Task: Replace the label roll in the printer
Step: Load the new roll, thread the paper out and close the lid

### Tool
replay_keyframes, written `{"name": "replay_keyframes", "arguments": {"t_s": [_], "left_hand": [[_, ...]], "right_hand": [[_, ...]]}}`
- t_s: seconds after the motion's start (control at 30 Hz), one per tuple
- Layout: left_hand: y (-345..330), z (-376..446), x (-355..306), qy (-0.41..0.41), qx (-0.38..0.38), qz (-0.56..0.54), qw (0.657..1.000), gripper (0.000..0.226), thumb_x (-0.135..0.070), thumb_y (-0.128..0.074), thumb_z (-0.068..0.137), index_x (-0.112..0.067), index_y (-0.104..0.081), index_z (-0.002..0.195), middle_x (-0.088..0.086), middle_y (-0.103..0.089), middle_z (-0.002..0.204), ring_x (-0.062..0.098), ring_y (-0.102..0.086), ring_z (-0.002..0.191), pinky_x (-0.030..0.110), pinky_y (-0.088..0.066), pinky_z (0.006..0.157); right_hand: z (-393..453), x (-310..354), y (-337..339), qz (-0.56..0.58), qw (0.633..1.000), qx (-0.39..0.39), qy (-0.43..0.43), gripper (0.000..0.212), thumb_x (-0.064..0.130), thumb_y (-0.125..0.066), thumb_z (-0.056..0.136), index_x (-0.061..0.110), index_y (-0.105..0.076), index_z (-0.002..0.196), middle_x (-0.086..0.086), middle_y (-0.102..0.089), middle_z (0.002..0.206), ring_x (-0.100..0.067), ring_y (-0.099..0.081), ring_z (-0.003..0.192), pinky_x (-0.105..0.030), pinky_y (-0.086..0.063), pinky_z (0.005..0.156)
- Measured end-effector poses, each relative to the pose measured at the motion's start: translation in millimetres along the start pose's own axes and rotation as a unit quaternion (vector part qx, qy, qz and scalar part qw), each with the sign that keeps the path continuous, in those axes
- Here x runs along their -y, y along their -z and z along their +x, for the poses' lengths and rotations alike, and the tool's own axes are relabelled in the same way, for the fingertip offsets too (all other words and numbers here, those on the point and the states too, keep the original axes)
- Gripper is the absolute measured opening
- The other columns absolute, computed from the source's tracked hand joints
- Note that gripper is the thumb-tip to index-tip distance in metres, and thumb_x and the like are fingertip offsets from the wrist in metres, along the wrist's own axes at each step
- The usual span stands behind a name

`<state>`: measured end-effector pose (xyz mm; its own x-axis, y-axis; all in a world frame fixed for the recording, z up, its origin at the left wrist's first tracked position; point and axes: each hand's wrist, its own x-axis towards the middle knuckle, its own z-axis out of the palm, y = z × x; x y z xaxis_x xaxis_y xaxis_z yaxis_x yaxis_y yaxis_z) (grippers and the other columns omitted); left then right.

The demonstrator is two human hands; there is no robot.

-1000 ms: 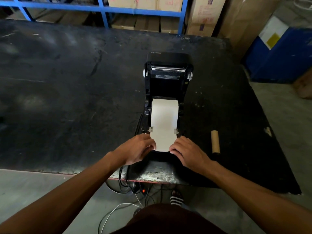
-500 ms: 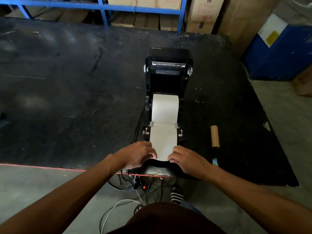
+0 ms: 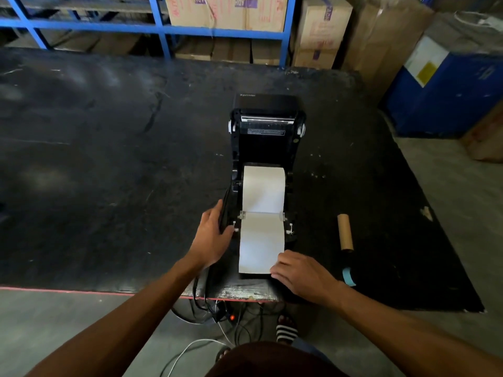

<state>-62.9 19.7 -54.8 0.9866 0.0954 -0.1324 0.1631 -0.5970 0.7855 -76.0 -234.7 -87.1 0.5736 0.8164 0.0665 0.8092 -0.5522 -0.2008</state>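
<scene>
The black label printer (image 3: 266, 137) stands on the dark table with its lid tilted up and back. A white label roll (image 3: 263, 186) lies in its bay. The paper strip (image 3: 261, 243) runs from the roll under the two guides and out over the printer's front. My left hand (image 3: 211, 240) rests flat against the printer's left side, fingers spread, holding nothing. My right hand (image 3: 299, 274) presses on the strip's near right corner, fingers curled down over it.
A bare brown cardboard core (image 3: 345, 232) lies to the right of the printer, with a light blue roll end (image 3: 349, 276) nearer me. Cables (image 3: 206, 303) hang off the table's front edge (image 3: 81, 290). Blue racking and cartons stand behind the table.
The paper strip has been drawn further out toward me. My left hand has let go of the strip and moved up to the printer's left side. My right hand stays on the strip's end.
</scene>
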Motion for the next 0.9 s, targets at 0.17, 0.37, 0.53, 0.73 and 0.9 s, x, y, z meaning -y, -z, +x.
{"name": "replay_keyframes", "arguments": {"t_s": [0.17, 0.37, 0.53, 0.73, 0.9], "left_hand": [[-2, 12, -4, 0.069, 0.061, -0.069, 0.993, 0.054, -0.01, -0.056, 0.096, -0.013, -0.042, 0.148, 0.01, -0.063, 0.134, 0.024, -0.062, 0.117, 0.043, -0.049, 0.103], [0, 18, 1, 0.068, 0.093, -0.078, 0.99, 0.056, -0.008, -0.056, 0.096, -0.014, -0.039, 0.15, 0.005, -0.061, 0.137, 0.02, -0.061, 0.119, 0.044, -0.048, 0.106], [0, 19, 4, 0.065, 0.089, -0.086, 0.99, 0.056, -0.009, -0.058, 0.095, -0.019, -0.042, 0.149, 0.014, -0.069, 0.126, 0.01, -0.068, 0.097, 0.037, -0.054, 0.088], [-4, 20, 15, 0.105, 0.087, -0.149, 0.979, 0.064, -0.007, -0.059, 0.094, -0.014, -0.034, 0.152, 0.013, -0.063, 0.136, 0.023, -0.056, 0.122, 0.052, -0.042, 0.105], [-10, 23, 21, 0.118, 0.08, -0.18, 0.973, 0.06, -0.007, -0.058, 0.093, -0.017, -0.04, 0.15, 0.003, -0.068, 0.129, 0.013, -0.064, 0.112, 0.055, -0.042, 0.105]], "right_hand": [[25, -28, 46, 0.039, 0.993, -0.1, -0.046, 0.04, 0.036, -0.048, 0.096, 0.015, -0.061, 0.064, 0.002, -0.055, 0.061, -0.011, -0.048, 0.055, -0.027, -0.044, 0.053], [104, -102, 121, 0.252, 0.809, -0.383, -0.369, 0.022, 0.04, -0.051, 0.095, 0.019, -0.058, 0.095, -0.006, -0.06, 0.092, -0.02, -0.058, 0.081, -0.032, -0.048, 0.07], [166, -132, 166, 0.545, 0.631, -0.219, -0.507, 0.088, 0.079, -0.032, 0.081, 0.025, -0.027, 0.149, -0.002, -0.034, 0.154, -0.027, -0.036, 0.137, -0.047, -0.033, 0.11], [182, -121, 170, 0.571, 0.618, -0.202, -0.501, 0.093, 0.081, -0.037, 0.078, 0.023, -0.027, 0.149, -0.004, -0.033, 0.155, -0.028, -0.035, 0.137, -0.045, -0.035, 0.108], [161, -104, 158, 0.57, 0.642, -0.239, -0.453, 0.079, 0.073, -0.039, 0.083, 0.025, -0.034, 0.146, -0.002, -0.037, 0.153, -0.022, -0.036, 0.137, -0.046, -0.03, 0.113]]}}
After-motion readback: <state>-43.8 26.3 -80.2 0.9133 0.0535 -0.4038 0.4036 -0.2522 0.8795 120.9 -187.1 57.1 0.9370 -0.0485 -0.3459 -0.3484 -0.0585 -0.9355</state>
